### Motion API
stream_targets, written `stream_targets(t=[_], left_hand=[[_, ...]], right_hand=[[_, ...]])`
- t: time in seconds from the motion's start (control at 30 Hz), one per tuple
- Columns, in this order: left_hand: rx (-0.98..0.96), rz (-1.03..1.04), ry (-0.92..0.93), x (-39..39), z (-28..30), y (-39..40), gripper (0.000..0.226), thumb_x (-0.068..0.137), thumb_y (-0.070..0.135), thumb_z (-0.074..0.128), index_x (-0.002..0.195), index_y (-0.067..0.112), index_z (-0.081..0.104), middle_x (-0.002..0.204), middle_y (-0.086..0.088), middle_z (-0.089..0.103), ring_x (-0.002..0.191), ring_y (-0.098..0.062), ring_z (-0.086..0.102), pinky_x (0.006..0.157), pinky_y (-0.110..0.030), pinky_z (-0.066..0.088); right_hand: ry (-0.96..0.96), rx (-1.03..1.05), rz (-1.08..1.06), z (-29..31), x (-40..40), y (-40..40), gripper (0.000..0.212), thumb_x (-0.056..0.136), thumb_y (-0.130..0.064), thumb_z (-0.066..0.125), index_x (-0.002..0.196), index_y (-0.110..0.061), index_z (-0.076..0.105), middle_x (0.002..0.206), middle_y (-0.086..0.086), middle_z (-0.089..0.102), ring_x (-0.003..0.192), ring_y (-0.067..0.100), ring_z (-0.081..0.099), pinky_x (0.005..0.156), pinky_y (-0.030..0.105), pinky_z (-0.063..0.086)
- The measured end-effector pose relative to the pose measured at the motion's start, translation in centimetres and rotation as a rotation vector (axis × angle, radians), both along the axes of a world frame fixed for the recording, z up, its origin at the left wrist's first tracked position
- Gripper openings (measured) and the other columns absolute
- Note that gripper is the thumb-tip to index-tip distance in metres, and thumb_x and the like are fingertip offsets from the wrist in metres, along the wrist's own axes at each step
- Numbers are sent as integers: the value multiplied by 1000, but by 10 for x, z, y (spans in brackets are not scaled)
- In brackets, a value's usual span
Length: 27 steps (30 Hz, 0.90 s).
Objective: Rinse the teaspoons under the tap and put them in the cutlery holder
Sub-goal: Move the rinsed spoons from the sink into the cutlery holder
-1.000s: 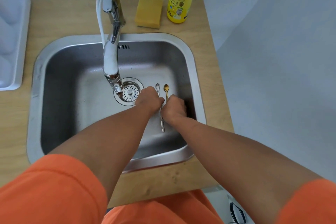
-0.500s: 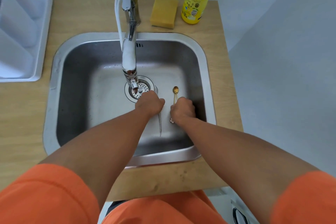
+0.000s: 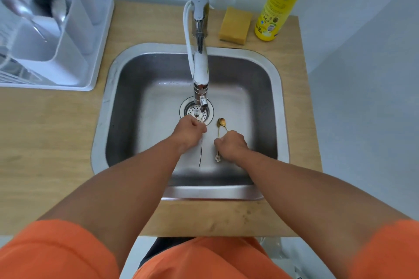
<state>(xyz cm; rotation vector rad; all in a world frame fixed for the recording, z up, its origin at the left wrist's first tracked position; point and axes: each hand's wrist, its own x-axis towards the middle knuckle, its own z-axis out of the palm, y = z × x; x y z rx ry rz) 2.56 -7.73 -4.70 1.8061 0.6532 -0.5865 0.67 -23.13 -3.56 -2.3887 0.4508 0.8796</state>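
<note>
Hands now apart, our left hand (image 3: 189,132) pinches the silver spoon (image 3: 200,152), right hand (image 3: 231,144) the gold spoon (image 3: 221,123); next, the tap (image 3: 200,68).

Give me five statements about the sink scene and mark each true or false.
1. The right hand holds a gold teaspoon inside the sink. True.
2. The left hand is empty. False: its grip is on a silver teaspoon, whose handle sticks out below the fist.
3. Water is streaming from the tap. False: no stream shows at the spout.
4. The yellow sponge lies in the sink. False: it sits on the counter beside the yellow bottle.
5. The white cutlery holder stands left of the sink. True.
</note>
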Motion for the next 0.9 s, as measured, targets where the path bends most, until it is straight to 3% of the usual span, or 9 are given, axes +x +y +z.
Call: stream_targets(t=[0.07,0.2,0.33,0.47,0.57,0.73,0.9], left_hand=[[-29,91,-10,-6,3,9,15,92,14,77,84,14,64,74,-1,68,55,-11,60,45,-21,49],[-86,261,-23,-16,14,29,17,90,13,81,91,12,65,74,-7,68,60,-14,60,50,-23,52],[-50,335,-76,-21,36,56,18,88,15,81,101,18,69,78,-1,71,54,-8,60,45,-20,50],[35,335,-188,-24,66,89,6,94,22,76,92,27,73,86,5,74,67,-9,64,54,-24,52],[83,364,-268,-28,91,115,5,95,28,73,96,25,76,77,4,72,63,-12,60,50,-26,49],[186,349,-442,-41,142,158,7,91,31,75,90,23,76,75,5,75,50,-8,58,45,-22,47],[315,498,-648,-49,200,207,13,89,27,74,93,16,77,80,-1,73,56,-9,62,44,-21,48]], right_hand=[[-4,67,54,1,-5,5,25,91,-25,56,72,-10,60,71,7,58,68,27,56,57,31,41],[-44,116,162,6,-8,17,31,91,-20,54,61,-13,55,63,8,56,64,26,54,61,36,47],[-91,163,214,13,-8,33,25,90,-23,53,69,-11,62,74,15,71,74,35,67,71,44,57],[-151,243,268,20,-10,52,18,95,-29,54,86,-14,61,84,3,72,83,26,69,78,42,57],[-224,285,318,29,-9,72,15,97,-32,54,88,-22,57,77,-6,70,74,16,67,70,36,54],[-366,285,427,58,1,118,13,100,-33,47,91,-25,49,70,-11,63,68,18,62,57,32,40],[-517,319,498,106,27,159,14,101,-33,46,93,-22,47,85,2,67,81,32,62,69,39,47]])
